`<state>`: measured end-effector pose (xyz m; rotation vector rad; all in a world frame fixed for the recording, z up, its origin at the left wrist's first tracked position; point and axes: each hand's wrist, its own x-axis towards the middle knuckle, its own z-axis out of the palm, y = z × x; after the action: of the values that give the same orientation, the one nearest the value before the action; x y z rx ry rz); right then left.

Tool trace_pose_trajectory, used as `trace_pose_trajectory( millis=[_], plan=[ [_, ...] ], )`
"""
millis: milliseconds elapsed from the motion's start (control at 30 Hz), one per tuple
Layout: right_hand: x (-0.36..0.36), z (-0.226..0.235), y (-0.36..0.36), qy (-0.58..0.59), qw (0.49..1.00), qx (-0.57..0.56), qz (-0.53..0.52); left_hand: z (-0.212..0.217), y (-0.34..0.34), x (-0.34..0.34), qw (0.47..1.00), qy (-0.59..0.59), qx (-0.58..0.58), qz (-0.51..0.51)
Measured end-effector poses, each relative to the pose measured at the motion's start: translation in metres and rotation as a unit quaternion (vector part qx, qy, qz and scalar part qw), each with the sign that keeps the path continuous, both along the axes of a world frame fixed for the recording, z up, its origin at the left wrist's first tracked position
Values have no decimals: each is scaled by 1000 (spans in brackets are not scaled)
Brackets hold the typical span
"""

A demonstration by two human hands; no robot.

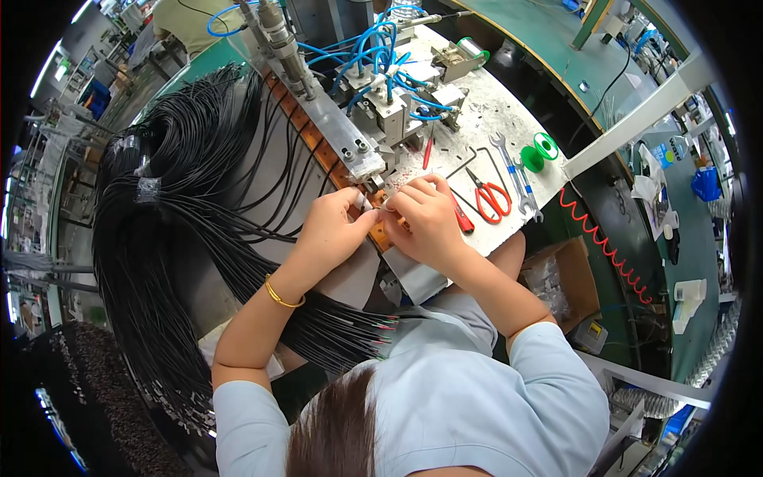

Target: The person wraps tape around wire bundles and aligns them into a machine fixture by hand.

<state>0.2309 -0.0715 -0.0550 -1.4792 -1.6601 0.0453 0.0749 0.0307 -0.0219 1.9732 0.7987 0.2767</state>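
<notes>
My left hand [330, 228] and my right hand [427, 221] meet at the near end of a metal machine arm [338, 139]. Thumb and fingers of the left hand are pinched together beside an orange-brown strip [302, 127]. Curled fingers of the right hand close on something small and pale next to the left fingertips. What either hand holds is too small and too covered to name. Left of my hands lies a large bundle of black cables [208, 208], some strands running across toward the strip. Cut cable ends with coloured wire tips [381, 330] lie below my left forearm.
Right of my hands, the white worktop [477, 103] carries red-handled pliers [493, 200], wrenches [515, 175], hex keys [461, 163], a red-handled tool [463, 219] and green spools [546, 146]. Blue air tubes [373, 40] cross the machine. A red coiled hose [608, 250] hangs near a cardboard box [579, 274].
</notes>
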Motion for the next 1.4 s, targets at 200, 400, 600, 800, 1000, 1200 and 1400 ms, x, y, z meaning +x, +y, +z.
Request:
trace_pose_trajectory(
  millis=[200,400,600,800,1000,1200,1400],
  plan=[
    [10,-4,7,96,995,-20,-5,-4,9,-3,991,-68,-107,-36],
    [12,-8,7,236,962,-123,64,3,7,-2,994,-80,-69,-43],
    [20,-11,4,184,979,-73,39,16,9,-6,996,-42,-72,-12],
    [22,-14,2,348,924,-157,2,0,14,-8,997,25,38,-69],
    [25,-22,5,268,956,-116,-3,4,11,-8,996,18,59,-64],
    [28,-25,7,221,970,-99,7,4,11,-10,996,16,68,-50],
    [28,-36,14,154,982,-111,10,9,4,-8,988,70,129,-50]
  ],
)
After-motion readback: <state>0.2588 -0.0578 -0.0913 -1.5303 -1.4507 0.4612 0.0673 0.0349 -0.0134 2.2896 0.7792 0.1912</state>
